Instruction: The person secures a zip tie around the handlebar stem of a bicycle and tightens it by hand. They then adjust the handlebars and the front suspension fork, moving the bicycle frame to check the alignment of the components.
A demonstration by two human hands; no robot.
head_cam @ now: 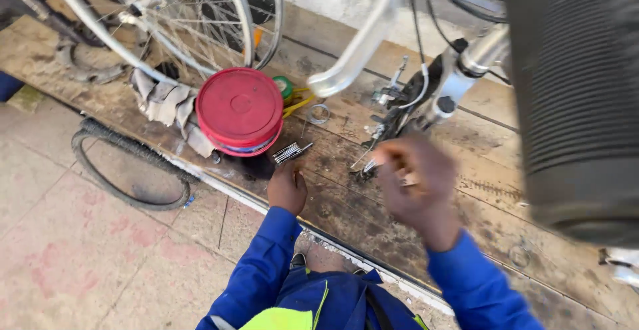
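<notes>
1. The left hand (287, 187) is seen lowered onto the worn wooden desk (373, 203), knuckles up; its fingers are curled under and hidden, so it cannot be told whether anything is held.
2. A folded multi-tool of metal keys (291, 152) is shown lying on the desk just beyond the left fingers, apart from them.
3. The right hand (416, 180) is blurred; its fingers are bent close together near a small pale part that cannot be made out, and a grip cannot be confirmed.
4. The bicycle brake assembly (399, 114) with its cable is found just beyond the right fingers; contact cannot be judged.
5. A red round tin (239, 110) is placed beyond and to the left of the left fingers, with crumpled grey rags (163, 104) beside it.
6. A bicycle wheel (193, 17) is cut off by the top edge, and a dark ribbed object (572, 97), out of focus, covers the right side.
7. A loose tyre (126, 164) lies on the tiled floor, left of the desk's near edge; bare wood is left open between the two hands.
</notes>
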